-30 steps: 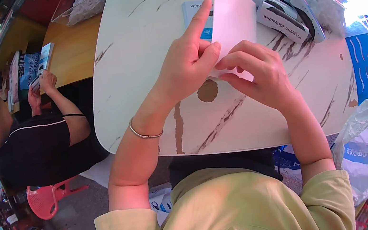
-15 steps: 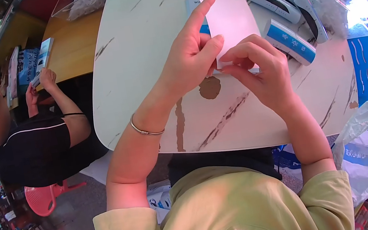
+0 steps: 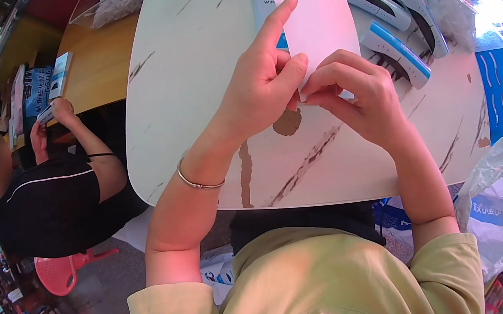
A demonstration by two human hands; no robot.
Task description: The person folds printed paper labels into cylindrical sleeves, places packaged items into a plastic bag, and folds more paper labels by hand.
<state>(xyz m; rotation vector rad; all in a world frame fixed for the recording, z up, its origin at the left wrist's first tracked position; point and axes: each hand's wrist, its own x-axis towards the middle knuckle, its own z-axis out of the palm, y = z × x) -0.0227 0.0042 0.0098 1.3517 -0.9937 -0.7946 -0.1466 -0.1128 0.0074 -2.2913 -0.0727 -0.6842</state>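
White, rectangular, card-like sheet (image 3: pixel 317 8): I am seeing it held above the white, brown-veined table (image 3: pixel 185 69), back from the near edge. The left hand (image 3: pixel 262 79) is gripping its left edge, index finger extended; the right hand (image 3: pixel 352 85) is pinching its near end. I am judging it light, flexible and easily creased, so from afar I am favouring edge holds.

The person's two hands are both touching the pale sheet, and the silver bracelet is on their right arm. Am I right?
Not quite: the head view shows the silver bracelet on the left arm, not the right. The left hand and right hand are both touching the pale sheet.
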